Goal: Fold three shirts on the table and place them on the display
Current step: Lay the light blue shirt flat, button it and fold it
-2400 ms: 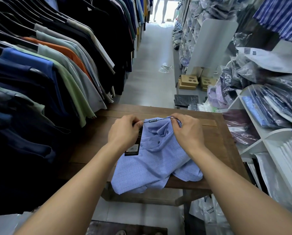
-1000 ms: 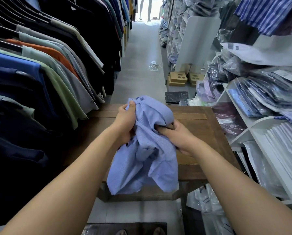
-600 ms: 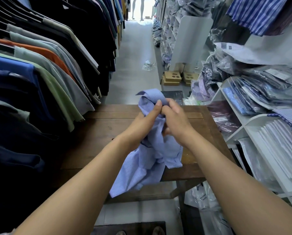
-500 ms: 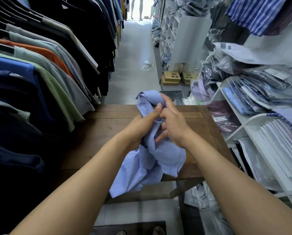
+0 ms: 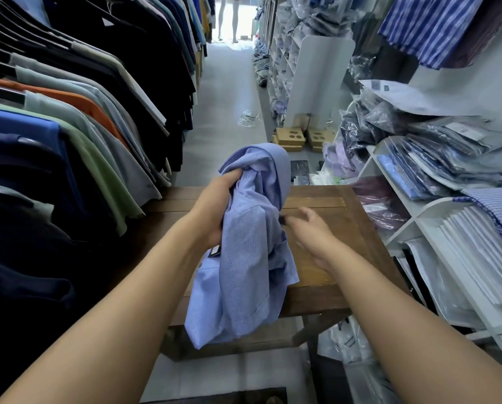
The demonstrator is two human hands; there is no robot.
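Observation:
A light blue short-sleeved shirt (image 5: pixel 249 258) hangs bunched above the wooden table (image 5: pixel 337 225), its lower part drooping past the table's front edge. My left hand (image 5: pixel 214 208) grips the cloth just below the collar and holds it up. A dark tag (image 5: pixel 214 252) shows under that hand. My right hand (image 5: pixel 310 237) is at the shirt's right side with fingers loosely spread, fingertips by the cloth edge and nothing clearly held. No other shirt lies on the table.
A rack of hanging shirts (image 5: pixel 83 126) lines the left side close to the table. White display shelves (image 5: pixel 412 217) with bagged shirts (image 5: pixel 447 158) and folded stacks stand at the right. Cardboard pieces (image 5: pixel 290 137) lie on the aisle floor beyond the table.
The shirt was lifted off the table and gathered in both hands. My right hand has since come off the collar and dropped to the right, while my left keeps holding the shirt up.

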